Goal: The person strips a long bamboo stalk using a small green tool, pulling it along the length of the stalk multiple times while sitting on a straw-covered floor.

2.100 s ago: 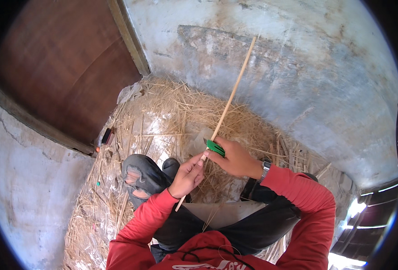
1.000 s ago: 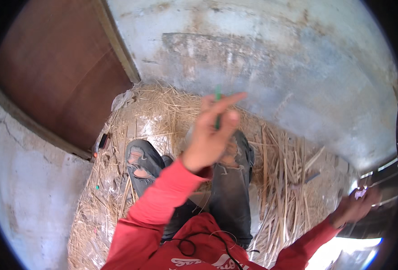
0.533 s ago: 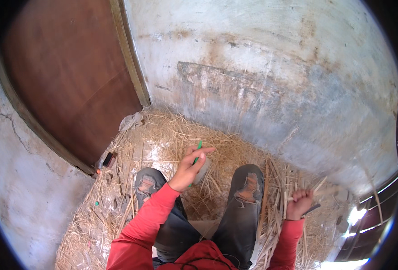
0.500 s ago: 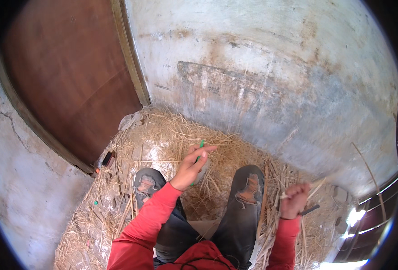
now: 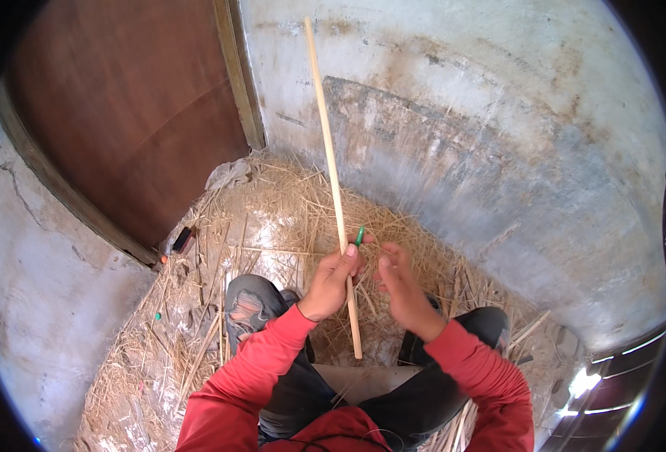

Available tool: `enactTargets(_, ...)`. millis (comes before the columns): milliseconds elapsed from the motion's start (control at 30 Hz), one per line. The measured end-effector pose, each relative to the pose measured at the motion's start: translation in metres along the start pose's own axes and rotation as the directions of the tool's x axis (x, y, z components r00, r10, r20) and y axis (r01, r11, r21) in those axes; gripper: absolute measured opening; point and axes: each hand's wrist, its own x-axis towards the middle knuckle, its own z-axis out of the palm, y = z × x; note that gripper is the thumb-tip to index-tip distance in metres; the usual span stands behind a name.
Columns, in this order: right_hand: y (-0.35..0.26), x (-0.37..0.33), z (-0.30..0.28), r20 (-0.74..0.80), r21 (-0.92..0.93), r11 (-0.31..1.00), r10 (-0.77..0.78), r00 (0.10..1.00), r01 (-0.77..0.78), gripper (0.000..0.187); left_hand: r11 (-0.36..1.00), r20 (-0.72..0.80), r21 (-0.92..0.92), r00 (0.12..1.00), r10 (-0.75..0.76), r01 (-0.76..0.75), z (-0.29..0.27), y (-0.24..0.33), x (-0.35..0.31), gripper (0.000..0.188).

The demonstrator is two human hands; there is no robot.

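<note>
Two hands: both ours, working close together above our knees.
Left hand [image 5: 331,280]: fingers closed round a long pale reed stalk [image 5: 331,177], gripping it low down; thumb pressed on the stalk.
Stalk position: near upright, tilted slightly left at top, reaching up past the wall; short end pokes out below the fist.
Green tool [image 5: 360,236]: small green tip shows just right of the stalk, above the left thumb; we can't tell which hand pinches it.
Right hand [image 5: 399,282]: fingers loosely curled, just beside the left hand; whether it grips anything, we can't tell.
Floor: straw litter [image 5: 272,218] spread over the ground, w/ a wooden door [image 5: 129,113] at left and a concrete wall [image 5: 499,135] ahead.
</note>
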Motion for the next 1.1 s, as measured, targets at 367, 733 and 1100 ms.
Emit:
enactTargets(367, 0.022, 0.034, -0.004, 0.368, 0.567, 0.596, 0.433, 0.823, -0.568, 0.039, 0.975, 0.156, 0.206, 0.980, -0.122, 0.089, 0.001, -0.018, 0.010, 0.044)
enactTargets(733, 0.012, 0.079, -0.099, -0.149, 0.129, 0.986, 0.122, 0.981, -0.103, 0.042, 0.954, 0.124, 0.242, 0.969, -0.212, 0.178, 0.000, 0.007, 0.058, 0.043)
enactTargets(1100, -0.013, 0.059, -0.095, 0.082, -0.245, 0.951, -0.174, 0.981, 0.189, 0.032, 0.973, -0.014, 0.077, 0.976, -0.219, 0.219, 0.018, 0.008, 0.052, 0.039)
